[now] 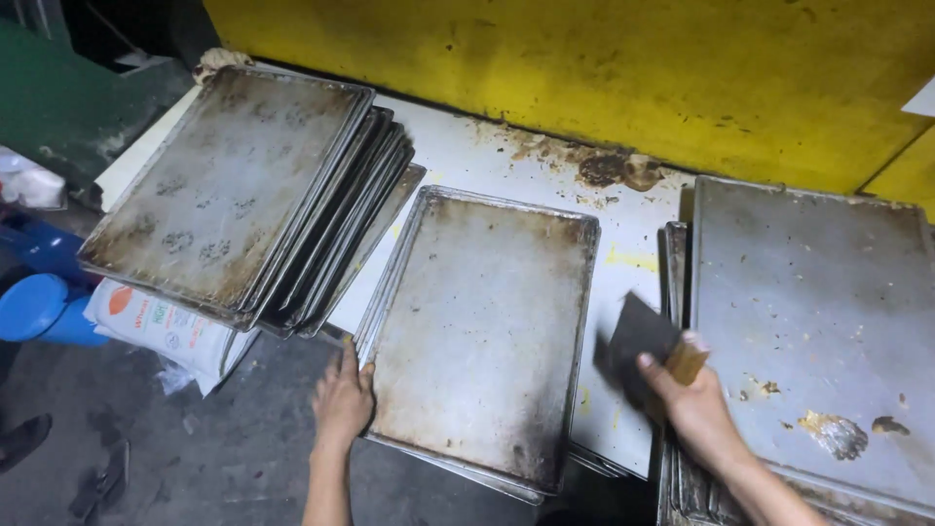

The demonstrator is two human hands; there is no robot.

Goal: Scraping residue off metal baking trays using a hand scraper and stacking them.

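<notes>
The fingers (349,362) of the left hand (343,399) are laid together and curled over the near left edge of the middle baking tray (482,331), which is gripped at that corner. This tray is seen lying on top of a short stack of similar trays, jutting past the front edge of the white tabletop (506,156). The fingers (693,343) of the right hand (693,404) are clamped on the wooden handle of a scraper (648,346), whose dark flat blade is held over the gap between the middle tray and the right tray (808,321). Crusted crumbs and burnt patches are scattered across the right tray, which is set on its own stack. To the left, a tilted pile of stained trays (229,190) is propped on the tabletop's corner, with a printed white sack (161,331) beneath it and a blue container (44,302) beside that on the floor. A stained yellow wall (584,68) is seen behind the tabletop.
</notes>
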